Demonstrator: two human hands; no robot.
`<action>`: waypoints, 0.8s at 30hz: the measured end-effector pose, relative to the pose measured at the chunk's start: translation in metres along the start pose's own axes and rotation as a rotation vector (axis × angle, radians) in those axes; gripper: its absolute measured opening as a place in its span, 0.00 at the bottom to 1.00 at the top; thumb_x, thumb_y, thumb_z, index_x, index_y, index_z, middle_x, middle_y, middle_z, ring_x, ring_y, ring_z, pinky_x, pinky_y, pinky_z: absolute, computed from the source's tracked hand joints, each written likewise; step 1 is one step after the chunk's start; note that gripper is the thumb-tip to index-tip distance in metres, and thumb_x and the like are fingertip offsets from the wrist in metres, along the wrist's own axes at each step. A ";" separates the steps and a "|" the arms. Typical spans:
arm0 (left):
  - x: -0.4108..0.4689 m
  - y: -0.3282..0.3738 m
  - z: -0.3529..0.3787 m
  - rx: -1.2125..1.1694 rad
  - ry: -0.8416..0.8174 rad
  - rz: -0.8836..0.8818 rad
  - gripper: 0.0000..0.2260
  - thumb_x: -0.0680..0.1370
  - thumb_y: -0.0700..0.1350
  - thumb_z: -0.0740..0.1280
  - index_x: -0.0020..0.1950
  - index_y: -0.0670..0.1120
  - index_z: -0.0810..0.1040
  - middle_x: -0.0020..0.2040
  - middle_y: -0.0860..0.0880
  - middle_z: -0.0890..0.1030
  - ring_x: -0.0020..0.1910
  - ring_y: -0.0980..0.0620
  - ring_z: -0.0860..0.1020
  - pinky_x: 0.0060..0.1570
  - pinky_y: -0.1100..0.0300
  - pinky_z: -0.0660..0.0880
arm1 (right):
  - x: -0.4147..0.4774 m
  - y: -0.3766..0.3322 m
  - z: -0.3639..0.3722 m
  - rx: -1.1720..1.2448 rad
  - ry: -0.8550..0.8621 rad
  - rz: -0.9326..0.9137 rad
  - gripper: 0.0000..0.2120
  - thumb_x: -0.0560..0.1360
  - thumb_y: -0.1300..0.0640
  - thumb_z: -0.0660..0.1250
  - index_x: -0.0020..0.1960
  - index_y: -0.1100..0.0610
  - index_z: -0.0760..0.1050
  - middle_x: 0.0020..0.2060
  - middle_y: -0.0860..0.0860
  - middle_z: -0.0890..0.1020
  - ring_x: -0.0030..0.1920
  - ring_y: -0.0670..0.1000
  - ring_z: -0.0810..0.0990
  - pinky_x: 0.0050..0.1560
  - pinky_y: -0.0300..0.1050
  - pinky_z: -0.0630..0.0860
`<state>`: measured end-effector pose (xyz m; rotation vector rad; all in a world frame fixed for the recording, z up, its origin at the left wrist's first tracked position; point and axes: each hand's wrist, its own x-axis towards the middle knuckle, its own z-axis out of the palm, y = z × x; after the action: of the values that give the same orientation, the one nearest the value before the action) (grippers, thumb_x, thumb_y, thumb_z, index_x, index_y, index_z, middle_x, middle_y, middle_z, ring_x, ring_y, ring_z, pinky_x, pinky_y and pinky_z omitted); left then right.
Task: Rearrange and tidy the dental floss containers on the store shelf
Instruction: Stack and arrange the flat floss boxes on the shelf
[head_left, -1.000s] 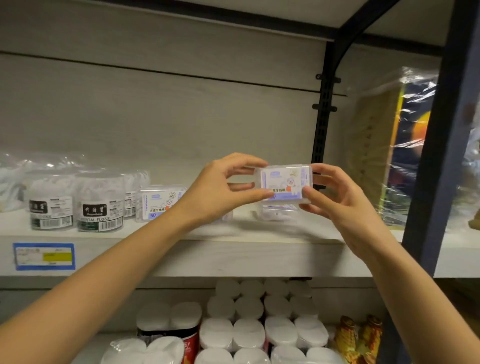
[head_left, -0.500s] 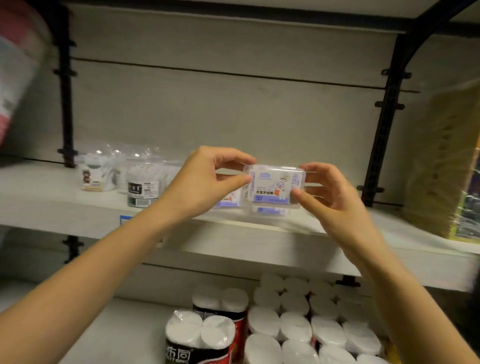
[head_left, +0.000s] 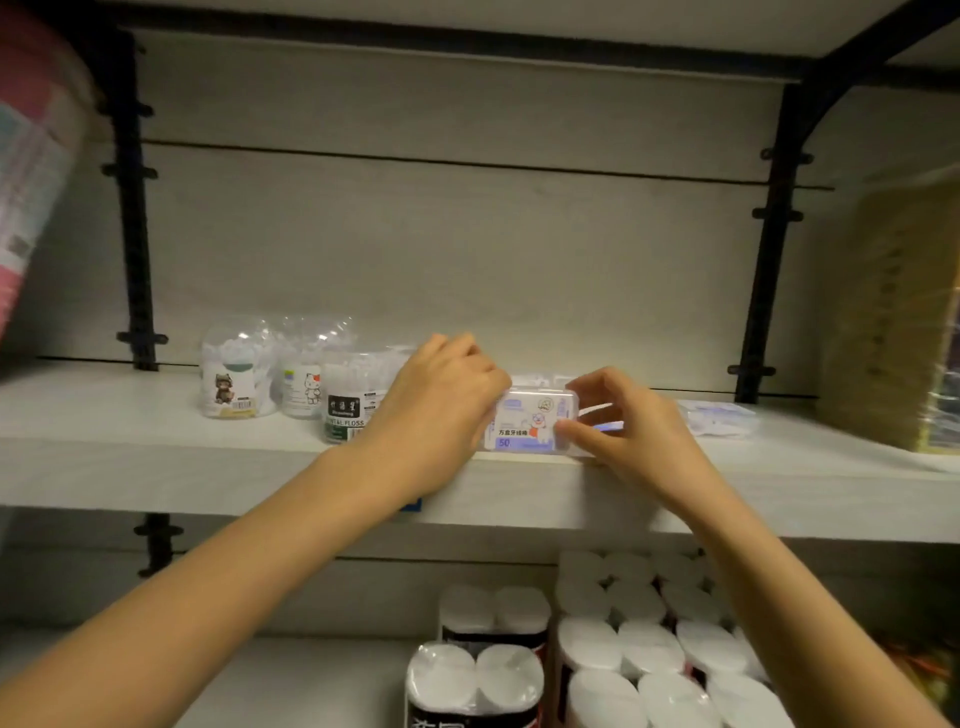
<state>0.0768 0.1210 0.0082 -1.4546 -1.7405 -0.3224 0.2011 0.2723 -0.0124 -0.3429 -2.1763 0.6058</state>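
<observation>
A clear rectangular floss box (head_left: 530, 422) with a purple label and a "50" stands on its long side near the front edge of the white shelf (head_left: 156, 467). My left hand (head_left: 441, 405) grips its left end with curled fingers. My right hand (head_left: 623, 415) pinches its right end between thumb and fingers. Left of it stand a round tub with a black "DENTAL FLOSS" label (head_left: 345, 400), a jar with a white cat picture (head_left: 304, 379) and a jar with a grey cat picture (head_left: 234, 376). Another flat floss box (head_left: 719, 418) lies to the right.
Black uprights (head_left: 132, 208) (head_left: 774, 234) frame the bay. A wrapped yellowish pack (head_left: 893, 312) stands at the right end of the shelf, a pink pack (head_left: 31, 156) at upper left. Toilet roll packs (head_left: 623, 649) fill the shelf below.
Both hands have lowered the box from mid-air down onto the shelf's front edge. The view has swung left and down, bringing the cat jars into sight.
</observation>
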 end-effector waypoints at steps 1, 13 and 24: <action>0.001 0.000 -0.001 0.067 0.019 0.028 0.09 0.76 0.42 0.61 0.52 0.47 0.78 0.52 0.51 0.80 0.56 0.49 0.72 0.54 0.58 0.59 | 0.001 -0.002 0.001 -0.031 0.016 -0.010 0.14 0.69 0.54 0.72 0.53 0.52 0.73 0.45 0.42 0.79 0.43 0.41 0.80 0.43 0.35 0.78; 0.051 -0.012 -0.011 0.015 -0.141 -0.036 0.12 0.79 0.43 0.57 0.54 0.46 0.80 0.53 0.46 0.82 0.54 0.44 0.76 0.56 0.51 0.70 | 0.027 0.020 -0.043 -0.289 -0.003 -0.097 0.13 0.75 0.54 0.65 0.59 0.50 0.75 0.57 0.46 0.77 0.57 0.47 0.74 0.58 0.41 0.69; 0.110 -0.028 0.017 -0.148 -0.739 -0.174 0.15 0.73 0.47 0.71 0.58 0.47 0.79 0.59 0.49 0.79 0.51 0.49 0.77 0.53 0.56 0.74 | 0.051 0.054 -0.046 -0.451 -0.171 -0.098 0.17 0.71 0.49 0.70 0.59 0.48 0.76 0.57 0.45 0.79 0.50 0.44 0.76 0.55 0.50 0.76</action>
<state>0.0454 0.2000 0.0847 -1.6540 -2.4805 0.0151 0.2077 0.3548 0.0175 -0.4288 -2.4714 0.0847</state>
